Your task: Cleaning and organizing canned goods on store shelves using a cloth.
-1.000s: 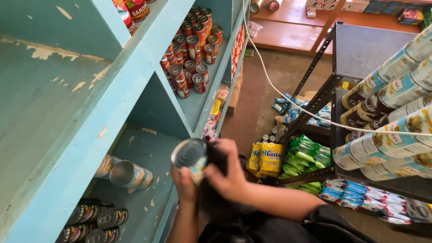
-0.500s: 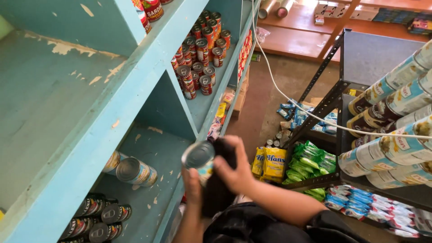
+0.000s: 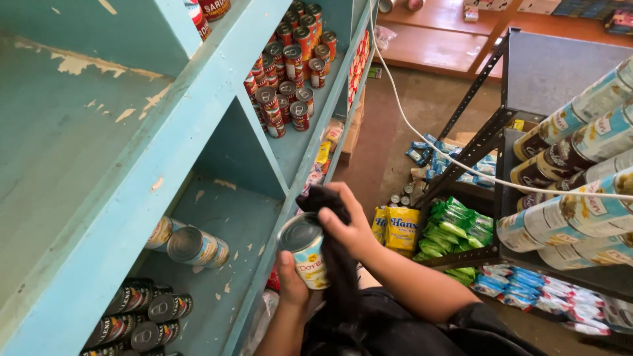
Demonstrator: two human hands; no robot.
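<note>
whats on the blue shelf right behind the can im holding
Behind the held can, the blue shelf holds two cans on their sides and dark tins nearer its front. The shelf board above hides its back.

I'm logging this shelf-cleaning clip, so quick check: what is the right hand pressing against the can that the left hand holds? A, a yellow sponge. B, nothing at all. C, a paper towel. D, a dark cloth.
D: the right hand grips a dark cloth bunched against the side of the tin can, which the left hand holds from below beside the blue shelf.
</note>
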